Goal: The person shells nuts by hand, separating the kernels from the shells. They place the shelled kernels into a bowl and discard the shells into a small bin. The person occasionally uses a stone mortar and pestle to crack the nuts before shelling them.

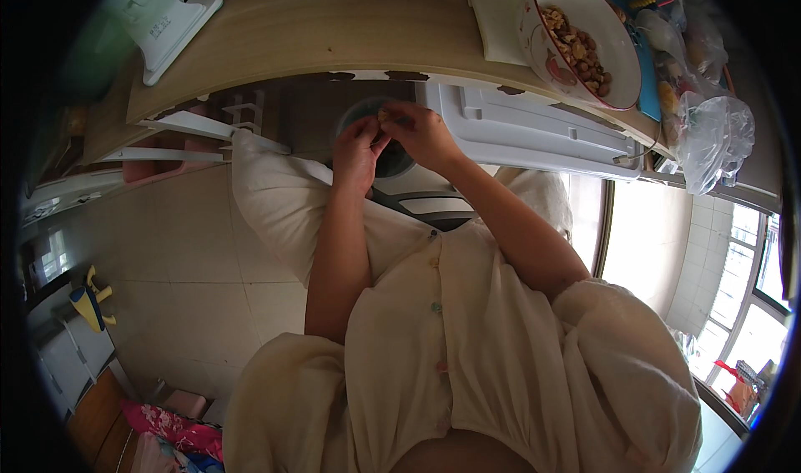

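Observation:
My left hand (356,154) and my right hand (425,136) meet over a round grey bin (400,171) beneath the table's front edge. A small brown nut piece (383,116), seemingly walnut, sits at their fingertips. The right thumb and fingers pinch it, and the left fingertips press close against its lower side. Part of the piece is hidden by the fingers. Inside the bin it is dark, so its contents are unclear. Up on the table to the right, a white patterned bowl (616,32) holds walnut kernels and round reddish-brown nuts (579,50).
The wooden table (313,29) has a chipped front edge. On it are a white stand base (181,32) and clear plastic bags (716,132). A lidded plastic box (525,129) stands under the table. White metal bars (188,124) and a pink container (156,167) are at the left.

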`<state>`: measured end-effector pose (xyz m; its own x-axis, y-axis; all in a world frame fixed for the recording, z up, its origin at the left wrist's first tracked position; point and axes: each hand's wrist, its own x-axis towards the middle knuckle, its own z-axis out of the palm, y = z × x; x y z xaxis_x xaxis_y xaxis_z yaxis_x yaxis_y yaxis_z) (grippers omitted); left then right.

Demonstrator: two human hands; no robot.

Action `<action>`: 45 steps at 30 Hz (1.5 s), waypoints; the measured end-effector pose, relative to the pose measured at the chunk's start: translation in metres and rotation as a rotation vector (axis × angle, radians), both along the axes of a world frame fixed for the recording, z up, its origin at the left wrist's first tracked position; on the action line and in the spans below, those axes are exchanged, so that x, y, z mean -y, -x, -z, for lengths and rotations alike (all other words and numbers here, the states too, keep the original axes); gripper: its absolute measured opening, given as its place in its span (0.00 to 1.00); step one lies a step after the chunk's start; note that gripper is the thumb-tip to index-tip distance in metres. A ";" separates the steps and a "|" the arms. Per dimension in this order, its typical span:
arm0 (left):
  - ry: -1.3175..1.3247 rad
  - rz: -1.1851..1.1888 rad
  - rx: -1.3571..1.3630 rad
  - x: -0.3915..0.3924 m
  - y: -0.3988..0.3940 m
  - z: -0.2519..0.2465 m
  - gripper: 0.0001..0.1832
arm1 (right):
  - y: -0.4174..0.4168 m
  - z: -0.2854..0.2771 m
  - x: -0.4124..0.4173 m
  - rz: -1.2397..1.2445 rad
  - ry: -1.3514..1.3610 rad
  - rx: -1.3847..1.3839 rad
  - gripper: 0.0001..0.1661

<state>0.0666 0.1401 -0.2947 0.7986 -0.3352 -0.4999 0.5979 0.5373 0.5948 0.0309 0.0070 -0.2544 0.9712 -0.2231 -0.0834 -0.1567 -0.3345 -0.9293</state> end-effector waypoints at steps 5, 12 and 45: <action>-0.368 0.041 0.272 0.005 0.002 -0.001 0.08 | -0.001 -0.003 -0.004 0.042 -0.010 -0.092 0.19; -0.608 0.035 0.452 0.008 0.003 0.005 0.08 | -0.006 0.007 -0.009 0.104 0.046 -0.157 0.22; -0.945 -0.079 0.622 0.010 0.010 -0.003 0.06 | -0.015 0.019 -0.024 0.151 -0.155 -0.191 0.13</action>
<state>0.0565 0.1300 -0.2921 0.9990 0.0281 -0.0351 0.0413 -0.2621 0.9641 0.0456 0.0310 -0.2736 0.8914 -0.3347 -0.3057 -0.3708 -0.1504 -0.9165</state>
